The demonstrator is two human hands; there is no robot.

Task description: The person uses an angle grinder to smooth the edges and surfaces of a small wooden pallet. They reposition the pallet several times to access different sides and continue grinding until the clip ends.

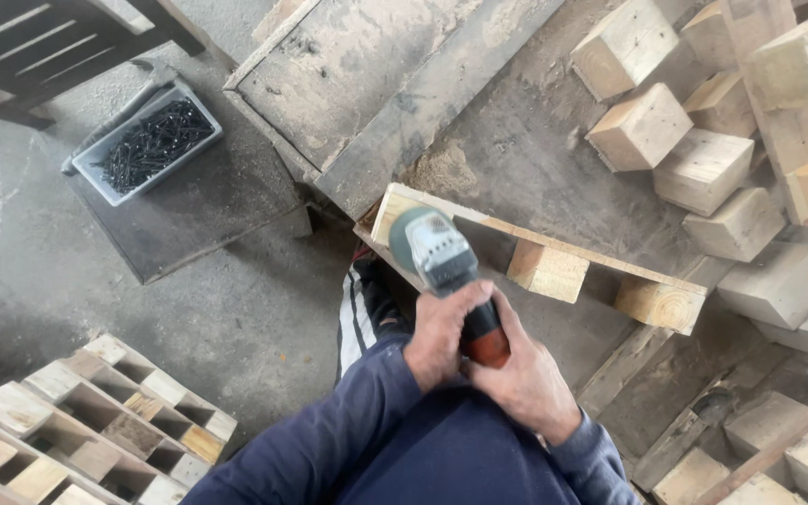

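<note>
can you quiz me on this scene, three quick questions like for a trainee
1. True or false: both hands grip the grey-and-green power tool with the orange-red handle.
2. What fills the grey rectangular plastic tray? A) dark screws B) sawdust C) wooden blocks
3. What does the tool's head rest against?

Key
1. True: the left hand and right hand wrap its handle.
2. A: dark screws.
3. The end of the pale wooden board with square blocks fixed under it.
</note>
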